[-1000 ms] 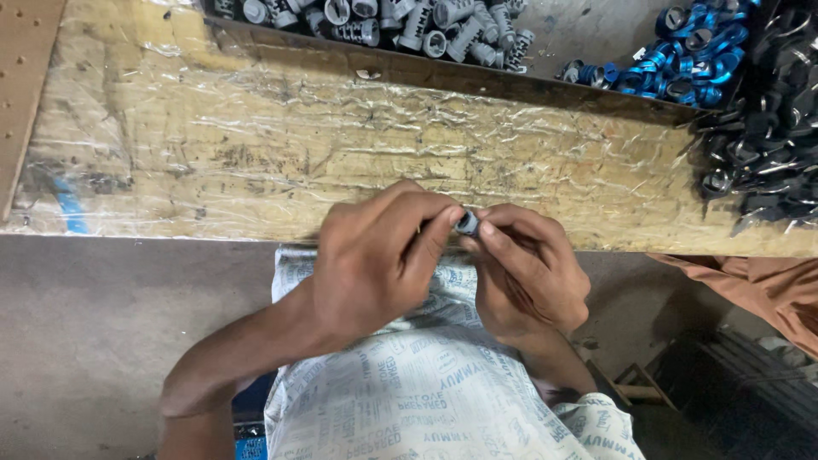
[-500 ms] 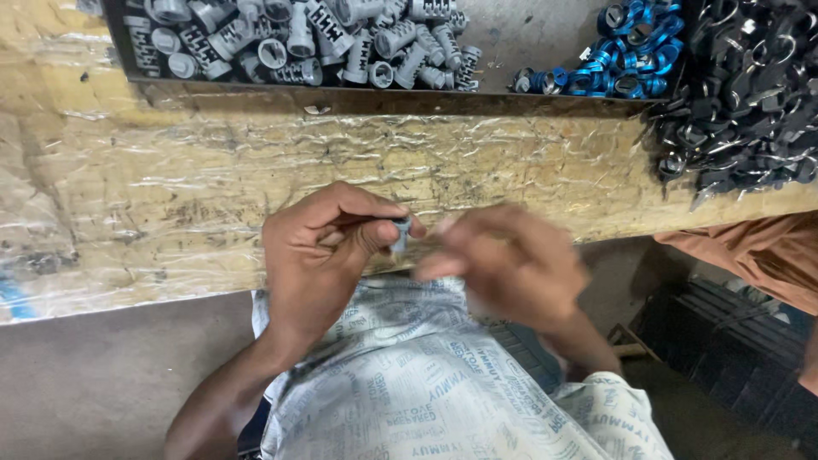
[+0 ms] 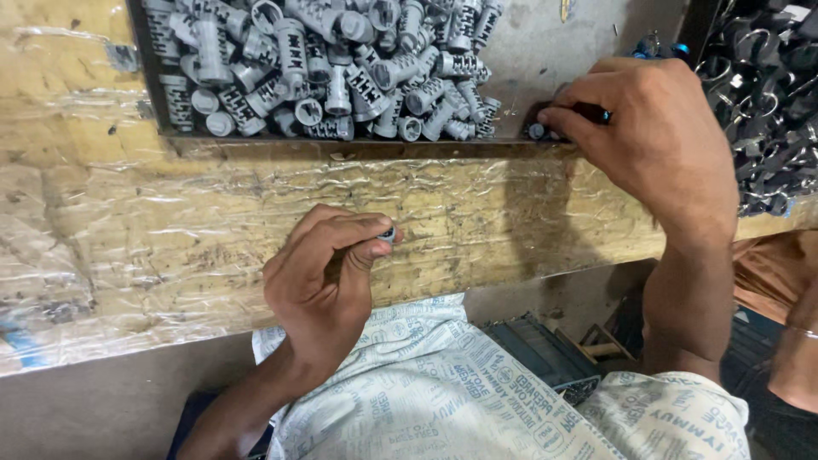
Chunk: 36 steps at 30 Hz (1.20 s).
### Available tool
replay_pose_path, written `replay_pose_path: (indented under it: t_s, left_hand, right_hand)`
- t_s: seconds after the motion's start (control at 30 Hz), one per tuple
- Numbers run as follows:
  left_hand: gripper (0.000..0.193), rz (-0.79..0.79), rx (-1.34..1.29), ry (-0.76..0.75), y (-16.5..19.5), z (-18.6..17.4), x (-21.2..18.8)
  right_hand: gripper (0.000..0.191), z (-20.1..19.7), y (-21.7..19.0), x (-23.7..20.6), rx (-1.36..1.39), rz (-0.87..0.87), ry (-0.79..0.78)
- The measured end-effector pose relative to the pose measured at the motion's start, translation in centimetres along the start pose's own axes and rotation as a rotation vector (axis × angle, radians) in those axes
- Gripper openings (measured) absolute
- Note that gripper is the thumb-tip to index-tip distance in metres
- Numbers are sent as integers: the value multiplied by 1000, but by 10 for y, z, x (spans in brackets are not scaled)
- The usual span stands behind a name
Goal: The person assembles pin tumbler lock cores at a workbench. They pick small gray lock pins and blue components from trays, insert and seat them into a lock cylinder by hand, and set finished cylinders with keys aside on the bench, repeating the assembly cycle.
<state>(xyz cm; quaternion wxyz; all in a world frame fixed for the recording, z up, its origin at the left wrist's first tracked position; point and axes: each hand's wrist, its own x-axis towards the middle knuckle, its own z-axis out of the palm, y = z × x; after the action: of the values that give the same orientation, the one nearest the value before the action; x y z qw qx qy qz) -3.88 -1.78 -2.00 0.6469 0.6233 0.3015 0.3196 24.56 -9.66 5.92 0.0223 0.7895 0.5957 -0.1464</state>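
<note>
So the small grey plastic fitting (image 3: 386, 234) I care about is pinched at the tips of my left hand (image 3: 322, 290), thumb and forefinger closed on it, the other fingers curled under. It sits low over the front of the worn wooden bench covered in wrinkled clear plastic film (image 3: 213, 230), just above my lap, and only its end pokes out past the fingertips, so I can't tell much about its shape.

My right hand (image 3: 656, 140) is well apart from it, up at the back right. Its fingertips are bunched together on a small dark part with a bright blue bit (image 3: 596, 113) at the lip of the dark metal tray (image 3: 341, 149), and there's a little round grey piece (image 3: 536, 131) right at the fingertips. Can't really tell whether that grey piece is in the grip or just touching.

The tray holds a heap of grey ribbed plastic fittings (image 3: 341, 68) filling its left part, with bare tray floor between the heap and my right hand. Off to the far right is a pile of dark metal rings and clips (image 3: 767, 102), and a few blue parts (image 3: 660, 49) peek out just behind my knuckles.

Under both arms is the printed white cloth (image 3: 443, 392) over my knees. At the right edge, another person's arm with a thin bangle (image 3: 801, 341) shows.
</note>
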Motion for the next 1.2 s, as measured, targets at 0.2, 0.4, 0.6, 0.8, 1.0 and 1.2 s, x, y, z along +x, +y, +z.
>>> replay_pose_path:
  t_s: [0.2,0.4,0.6,0.8,1.0,1.2]
  left_hand:
    - [15,7,32,-17,-2,1,1]
    - [14,-91,-136,-18,0,3,-1]
    - [12,-93,-63,-17,1,2,-2]
    - [12,-125,-65,-20,5,3,-1]
    - [14,-93,-40,1,3,2,2]
    - [15,4,-71,-108,0,4,-6]
  right_hand:
    - [14,9,20,2,-171,85,192]
    - [19,46,15,3,-176,-113,535]
    - [15,39,37,-30,162,89,722]
    - [16,38,77,3,-110,36,535]
    - [13,28,49,22,-228,-154,545]
    - [9,24,-31,-47,350,1,457]
